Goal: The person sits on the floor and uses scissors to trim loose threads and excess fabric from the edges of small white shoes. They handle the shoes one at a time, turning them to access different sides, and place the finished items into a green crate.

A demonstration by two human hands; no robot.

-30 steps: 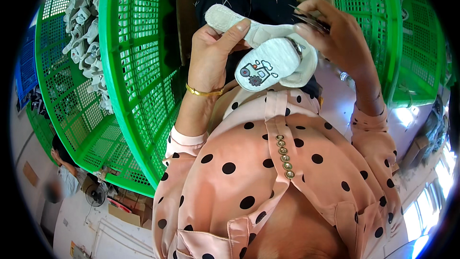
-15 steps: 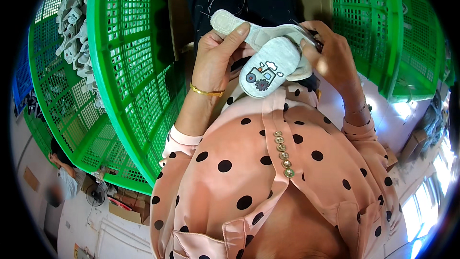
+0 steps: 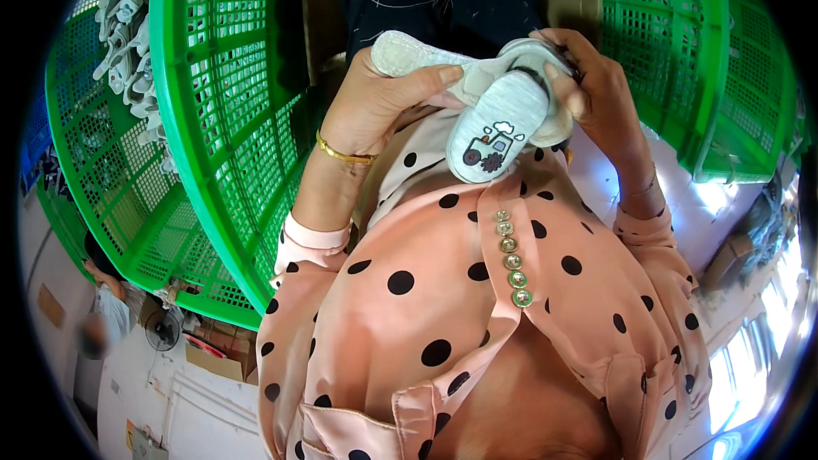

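A small light-grey fabric shoe (image 3: 503, 123) with a cartoon vehicle patch on its toe is held over my lap. Its long pale strap (image 3: 407, 53) reaches to the left, with a fuzzy fastening patch on its end. My left hand (image 3: 388, 89) pinches the strap near where it joins the shoe, thumb on top. The fingers of my right hand (image 3: 588, 85) grip the shoe's heel end, the thumb pressing on its rim. A dark spot shows at the opening beside that thumb; I cannot make out what it is.
Tall green plastic baskets (image 3: 183, 153) stand at my left, one holding a heap of similar grey shoes (image 3: 128, 30). Another green basket (image 3: 673, 43) rises at my right. Behind on the left are a fan (image 3: 162, 330), a cardboard box (image 3: 223, 356) and another person (image 3: 111, 311).
My left hand has slid along the strap toward the shoe, and its wrist has moved left. The shoe has shifted slightly right and down, its toe turning a little.
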